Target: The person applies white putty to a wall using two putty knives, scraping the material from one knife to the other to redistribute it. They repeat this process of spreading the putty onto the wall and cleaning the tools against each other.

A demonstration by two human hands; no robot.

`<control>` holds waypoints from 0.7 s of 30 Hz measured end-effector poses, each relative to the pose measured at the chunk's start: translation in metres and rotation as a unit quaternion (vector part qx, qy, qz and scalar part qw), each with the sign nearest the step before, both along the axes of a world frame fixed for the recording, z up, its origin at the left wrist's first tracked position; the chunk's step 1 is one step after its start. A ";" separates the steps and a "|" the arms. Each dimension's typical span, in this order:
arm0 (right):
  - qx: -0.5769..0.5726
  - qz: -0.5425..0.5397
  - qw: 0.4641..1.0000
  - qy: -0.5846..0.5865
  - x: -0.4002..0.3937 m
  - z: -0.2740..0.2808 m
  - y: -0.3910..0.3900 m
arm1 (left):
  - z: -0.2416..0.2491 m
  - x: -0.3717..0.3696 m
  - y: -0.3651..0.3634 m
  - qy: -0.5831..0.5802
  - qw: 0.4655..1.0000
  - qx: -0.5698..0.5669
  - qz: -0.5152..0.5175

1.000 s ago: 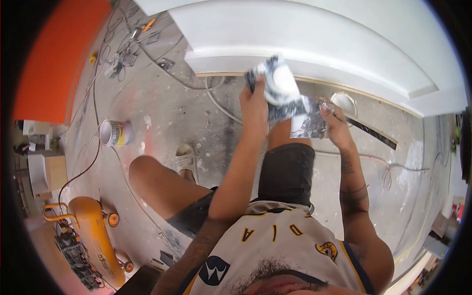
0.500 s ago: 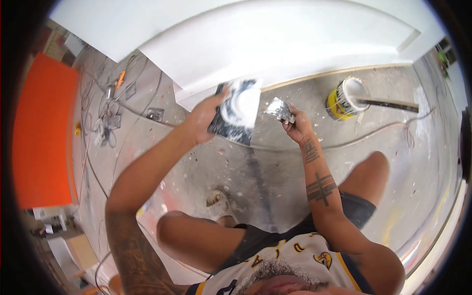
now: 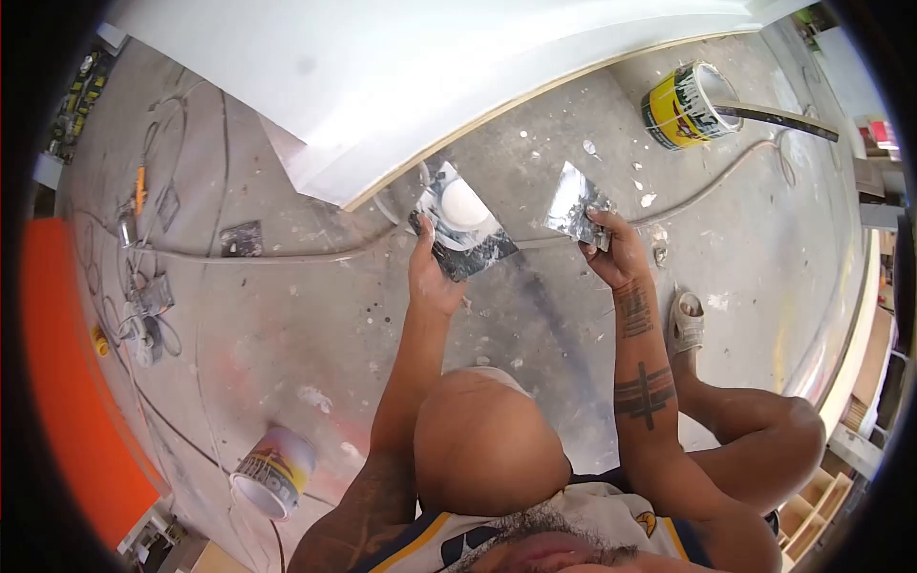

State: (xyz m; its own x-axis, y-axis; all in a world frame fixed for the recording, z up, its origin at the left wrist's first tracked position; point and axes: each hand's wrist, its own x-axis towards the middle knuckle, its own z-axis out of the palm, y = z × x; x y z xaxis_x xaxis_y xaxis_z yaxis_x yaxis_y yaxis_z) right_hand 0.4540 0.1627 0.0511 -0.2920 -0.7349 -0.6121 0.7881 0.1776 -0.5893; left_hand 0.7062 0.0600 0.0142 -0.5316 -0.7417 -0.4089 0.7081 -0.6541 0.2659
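Note:
My left hand (image 3: 432, 272) grips a dark flat plate (image 3: 465, 232) that carries a mound of white putty. My right hand (image 3: 618, 253) holds a small metal putty knife (image 3: 573, 206), its blade smeared white and pointing up. The two tools are apart, about a hand's width from each other. Just above them lies the lower edge of a large white panel (image 3: 411, 76). My left knee (image 3: 487, 439) is raised beneath my arms.
A yellow can (image 3: 680, 107) with a stick in it stands on the floor at upper right. A white can (image 3: 272, 470) lies at lower left. Cables, a hose (image 3: 315, 256) and small tools litter the splattered concrete floor. An orange board (image 3: 72, 382) is at the left.
The view has swung left and down. My hands dropped lower and came away from the panel's face. My left knee came up under my arms.

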 end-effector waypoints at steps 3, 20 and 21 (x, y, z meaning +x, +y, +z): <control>-0.006 -0.016 1.000 0.023 0.004 0.017 -0.005 | -0.009 -0.012 -0.003 -0.050 0.998 -0.031 0.026; -0.061 -0.005 0.994 -0.094 0.086 0.037 -0.029 | 0.034 0.022 -0.004 -0.445 0.700 -0.558 -0.037; -0.060 0.008 0.993 -0.099 0.092 0.036 -0.033 | 0.049 0.024 -0.001 -0.428 0.628 -0.650 -0.005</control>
